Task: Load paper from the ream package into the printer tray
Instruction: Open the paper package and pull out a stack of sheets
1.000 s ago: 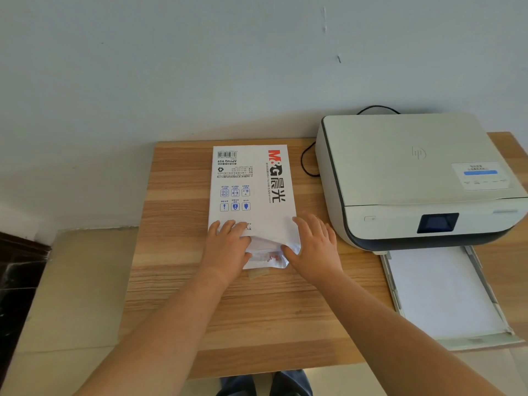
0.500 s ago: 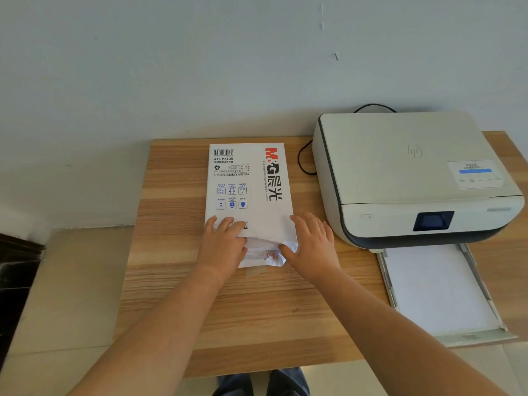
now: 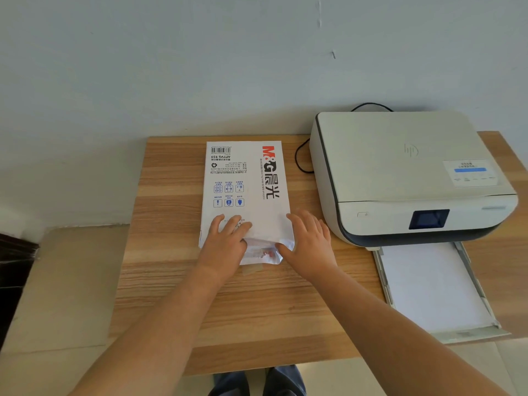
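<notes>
Table (image 3: 171,295): wood-grain top, everything carried on it.

Printer (image 3: 400,167): seated to the right of both hands, lid shut. Its tray (image 3: 384,284) is drawn out toward the person, just right of the right forearm; white sheets are already seen lying flat in it.

Ream package (image 3: 245,195): lies directly ahead of the hands, long axis running away from the person toward the wall. The near end is crumpled and appears torn open; the far end is flat and sealed.

Left hand (image 3: 227,242): laid on the near left part of the package, fingers spread flat, pressing rather than gripping.

Right hand (image 3: 310,247): set at the near right corner, fingers extended, thumb against the loose wrapper; nothing is enclosed by it. Whether the wrapper is pinched cannot be told.

Judgement: the opened mouth faces the person, so sheets would be drawn out along the long axis toward the body. The right hand is the nearer to the tray; a carry rightward is favoured.
</notes>
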`<state>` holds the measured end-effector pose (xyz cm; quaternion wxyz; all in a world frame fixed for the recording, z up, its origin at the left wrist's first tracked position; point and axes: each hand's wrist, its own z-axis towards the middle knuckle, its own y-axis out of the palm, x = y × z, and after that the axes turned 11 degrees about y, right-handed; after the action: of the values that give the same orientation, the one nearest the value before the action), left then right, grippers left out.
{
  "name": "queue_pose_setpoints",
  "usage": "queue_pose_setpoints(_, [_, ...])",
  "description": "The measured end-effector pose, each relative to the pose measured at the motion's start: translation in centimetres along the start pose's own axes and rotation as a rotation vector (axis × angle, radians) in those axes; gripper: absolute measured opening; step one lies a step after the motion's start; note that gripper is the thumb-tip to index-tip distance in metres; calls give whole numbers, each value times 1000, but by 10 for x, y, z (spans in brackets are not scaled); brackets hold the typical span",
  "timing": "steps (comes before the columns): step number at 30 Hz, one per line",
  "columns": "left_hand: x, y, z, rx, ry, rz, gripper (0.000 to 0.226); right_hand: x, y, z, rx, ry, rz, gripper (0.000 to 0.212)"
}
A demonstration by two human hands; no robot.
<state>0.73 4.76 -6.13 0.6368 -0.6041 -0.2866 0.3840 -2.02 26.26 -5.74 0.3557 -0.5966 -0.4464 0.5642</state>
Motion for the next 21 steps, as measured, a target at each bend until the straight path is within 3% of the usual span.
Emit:
queue_pose_setpoints(15, [15, -6, -22, -13, 55, -16, 20, 5, -4, -15, -131, 14, 62, 75])
queue_pose_setpoints(21, [27, -4, -34, 63, 22, -27, 23, 15, -12, -41, -195, 162, 164, 71])
